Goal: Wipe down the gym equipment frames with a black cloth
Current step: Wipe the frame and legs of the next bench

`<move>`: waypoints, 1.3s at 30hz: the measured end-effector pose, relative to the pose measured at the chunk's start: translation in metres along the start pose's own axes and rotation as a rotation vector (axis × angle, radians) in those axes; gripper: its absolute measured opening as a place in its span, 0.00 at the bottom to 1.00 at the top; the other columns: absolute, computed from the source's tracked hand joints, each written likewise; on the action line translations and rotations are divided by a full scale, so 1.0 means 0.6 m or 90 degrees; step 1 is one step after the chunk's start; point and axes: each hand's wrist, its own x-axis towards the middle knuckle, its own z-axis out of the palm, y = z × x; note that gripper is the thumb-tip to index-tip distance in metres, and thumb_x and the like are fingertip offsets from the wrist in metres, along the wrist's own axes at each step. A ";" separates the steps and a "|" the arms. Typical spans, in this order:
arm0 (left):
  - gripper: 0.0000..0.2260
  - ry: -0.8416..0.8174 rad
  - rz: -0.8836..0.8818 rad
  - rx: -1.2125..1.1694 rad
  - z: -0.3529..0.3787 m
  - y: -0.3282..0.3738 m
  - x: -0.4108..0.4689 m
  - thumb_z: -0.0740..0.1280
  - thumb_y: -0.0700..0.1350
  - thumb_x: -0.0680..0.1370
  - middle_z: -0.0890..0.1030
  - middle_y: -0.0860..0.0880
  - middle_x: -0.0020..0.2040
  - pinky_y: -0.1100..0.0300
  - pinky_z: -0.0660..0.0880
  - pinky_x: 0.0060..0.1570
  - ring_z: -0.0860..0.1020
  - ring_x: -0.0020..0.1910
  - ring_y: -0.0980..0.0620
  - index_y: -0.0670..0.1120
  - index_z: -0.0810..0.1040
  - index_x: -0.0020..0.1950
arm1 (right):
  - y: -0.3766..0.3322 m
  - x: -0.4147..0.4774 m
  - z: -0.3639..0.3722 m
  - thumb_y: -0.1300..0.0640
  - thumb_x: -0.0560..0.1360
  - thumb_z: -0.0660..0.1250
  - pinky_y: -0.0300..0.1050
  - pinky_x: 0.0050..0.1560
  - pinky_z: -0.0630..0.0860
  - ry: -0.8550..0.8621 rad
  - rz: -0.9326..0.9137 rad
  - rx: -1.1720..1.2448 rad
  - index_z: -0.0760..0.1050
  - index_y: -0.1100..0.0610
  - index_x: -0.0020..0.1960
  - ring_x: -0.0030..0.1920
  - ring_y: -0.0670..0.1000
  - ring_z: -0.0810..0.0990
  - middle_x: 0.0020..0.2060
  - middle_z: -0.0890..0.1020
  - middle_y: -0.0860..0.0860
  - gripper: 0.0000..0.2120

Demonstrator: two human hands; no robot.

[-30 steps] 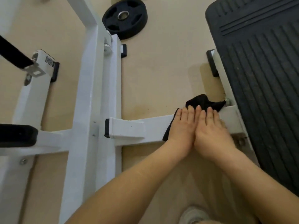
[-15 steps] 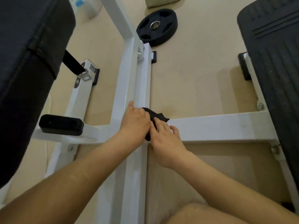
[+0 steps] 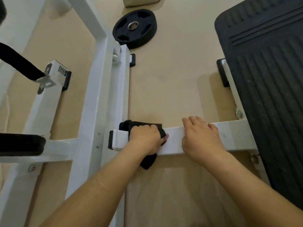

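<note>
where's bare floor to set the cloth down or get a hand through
Widest bare floor lies beyond the crossbar, between the long white rail and the ribbed footplate, short of the weight plate. A smaller patch lies on the crossbar's near side. Left of the rail is crowded: frame legs, a black pad.

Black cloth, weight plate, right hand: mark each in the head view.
black cloth (image 3: 148,161), head view, its hanging lower end
weight plate (image 3: 142,36), head view, rubber face beside the hub
right hand (image 3: 203,141), head view, back of the hand
</note>
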 end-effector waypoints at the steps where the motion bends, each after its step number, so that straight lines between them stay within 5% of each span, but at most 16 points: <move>1: 0.26 -0.015 0.017 -0.075 -0.001 0.017 0.014 0.49 0.66 0.79 0.80 0.47 0.51 0.53 0.71 0.42 0.77 0.47 0.46 0.47 0.73 0.54 | 0.004 0.003 0.000 0.58 0.77 0.56 0.50 0.70 0.59 0.018 -0.002 0.046 0.61 0.55 0.72 0.71 0.53 0.62 0.70 0.66 0.52 0.23; 5: 0.26 -0.064 0.129 -0.220 -0.023 0.085 0.081 0.46 0.66 0.79 0.78 0.48 0.42 0.53 0.72 0.44 0.77 0.44 0.45 0.48 0.73 0.40 | 0.019 -0.003 -0.008 0.62 0.78 0.56 0.42 0.63 0.65 0.107 0.108 0.386 0.65 0.54 0.73 0.67 0.52 0.69 0.68 0.71 0.52 0.23; 8: 0.11 0.018 0.231 -0.146 -0.043 0.155 0.084 0.55 0.52 0.81 0.81 0.47 0.53 0.56 0.68 0.43 0.77 0.48 0.44 0.49 0.74 0.53 | 0.035 -0.006 -0.006 0.62 0.78 0.56 0.47 0.64 0.68 0.210 0.177 0.408 0.65 0.52 0.72 0.66 0.51 0.71 0.67 0.72 0.51 0.23; 10: 0.10 0.103 0.269 -0.107 -0.042 0.181 0.061 0.58 0.47 0.79 0.81 0.48 0.55 0.57 0.66 0.42 0.78 0.52 0.45 0.48 0.72 0.59 | 0.045 0.000 -0.006 0.60 0.80 0.55 0.48 0.66 0.67 0.209 0.203 0.394 0.64 0.52 0.73 0.67 0.51 0.70 0.68 0.72 0.50 0.21; 13: 0.17 0.158 0.305 -0.156 -0.022 0.147 0.033 0.64 0.52 0.75 0.79 0.48 0.56 0.57 0.67 0.45 0.77 0.54 0.47 0.47 0.73 0.61 | 0.047 0.029 0.003 0.54 0.81 0.52 0.52 0.70 0.63 0.087 0.132 0.269 0.68 0.53 0.70 0.65 0.54 0.72 0.66 0.75 0.53 0.19; 15: 0.30 0.103 0.275 -0.108 0.002 0.085 0.020 0.69 0.62 0.70 0.76 0.49 0.60 0.56 0.69 0.54 0.74 0.57 0.48 0.48 0.72 0.66 | 0.021 0.049 0.016 0.50 0.81 0.49 0.57 0.71 0.58 -0.010 0.027 0.126 0.70 0.51 0.67 0.63 0.53 0.73 0.64 0.76 0.51 0.18; 17: 0.40 0.036 0.198 0.033 0.023 0.016 0.004 0.71 0.65 0.66 0.70 0.48 0.67 0.54 0.67 0.64 0.70 0.63 0.48 0.47 0.66 0.72 | -0.026 0.058 0.039 0.47 0.82 0.45 0.61 0.72 0.53 -0.082 -0.083 0.032 0.66 0.50 0.69 0.67 0.52 0.70 0.70 0.69 0.49 0.20; 19: 0.37 0.033 0.114 0.193 0.040 -0.019 -0.015 0.67 0.62 0.71 0.67 0.45 0.69 0.54 0.64 0.66 0.68 0.65 0.47 0.44 0.63 0.74 | -0.070 0.058 0.058 0.48 0.83 0.43 0.63 0.73 0.48 -0.123 -0.146 0.002 0.59 0.51 0.75 0.72 0.53 0.64 0.76 0.59 0.48 0.22; 23: 0.27 0.103 0.028 0.200 0.056 0.007 -0.018 0.63 0.52 0.77 0.70 0.42 0.62 0.54 0.65 0.56 0.70 0.58 0.44 0.39 0.62 0.71 | -0.056 0.053 0.045 0.50 0.82 0.49 0.63 0.71 0.50 -0.119 -0.132 -0.087 0.56 0.54 0.74 0.68 0.56 0.67 0.71 0.67 0.52 0.22; 25: 0.36 0.133 0.039 0.142 0.059 0.028 -0.014 0.65 0.51 0.75 0.67 0.39 0.66 0.50 0.63 0.64 0.68 0.63 0.41 0.38 0.52 0.75 | -0.023 0.042 0.010 0.54 0.80 0.52 0.63 0.71 0.48 -0.142 -0.095 -0.234 0.58 0.57 0.73 0.68 0.56 0.68 0.69 0.69 0.54 0.22; 28: 0.38 0.168 0.119 0.028 0.050 0.090 -0.005 0.62 0.52 0.77 0.58 0.41 0.74 0.49 0.48 0.75 0.57 0.73 0.42 0.42 0.43 0.78 | 0.001 0.025 -0.037 0.52 0.79 0.57 0.62 0.72 0.49 -0.192 -0.047 -0.375 0.62 0.56 0.73 0.70 0.59 0.64 0.69 0.69 0.55 0.24; 31: 0.31 0.236 0.204 -0.224 0.025 0.190 -0.002 0.62 0.54 0.79 0.59 0.48 0.75 0.63 0.50 0.74 0.57 0.74 0.50 0.47 0.52 0.77 | 0.023 0.019 -0.059 0.54 0.80 0.56 0.56 0.69 0.60 -0.116 0.016 -0.268 0.59 0.57 0.74 0.69 0.60 0.64 0.70 0.67 0.57 0.24; 34: 0.32 0.169 0.212 -0.376 0.001 0.228 0.006 0.68 0.45 0.77 0.60 0.47 0.76 0.82 0.50 0.61 0.58 0.75 0.51 0.42 0.57 0.76 | 0.048 0.018 -0.047 0.59 0.79 0.55 0.60 0.72 0.59 -0.053 0.075 -0.070 0.49 0.58 0.77 0.72 0.61 0.62 0.74 0.59 0.58 0.29; 37: 0.33 0.145 0.250 -0.161 0.008 0.176 -0.006 0.65 0.53 0.78 0.58 0.47 0.77 0.62 0.52 0.73 0.56 0.75 0.47 0.47 0.53 0.78 | 0.045 0.032 -0.014 0.53 0.81 0.52 0.56 0.69 0.62 -0.049 0.031 0.026 0.63 0.57 0.72 0.69 0.57 0.67 0.70 0.69 0.54 0.21; 39: 0.29 0.232 0.274 -0.090 0.029 0.120 -0.040 0.68 0.55 0.75 0.70 0.47 0.72 0.58 0.61 0.70 0.67 0.70 0.47 0.48 0.66 0.74 | 0.028 0.053 0.010 0.47 0.81 0.49 0.54 0.63 0.64 -0.063 -0.010 0.026 0.70 0.55 0.64 0.63 0.55 0.72 0.62 0.76 0.53 0.19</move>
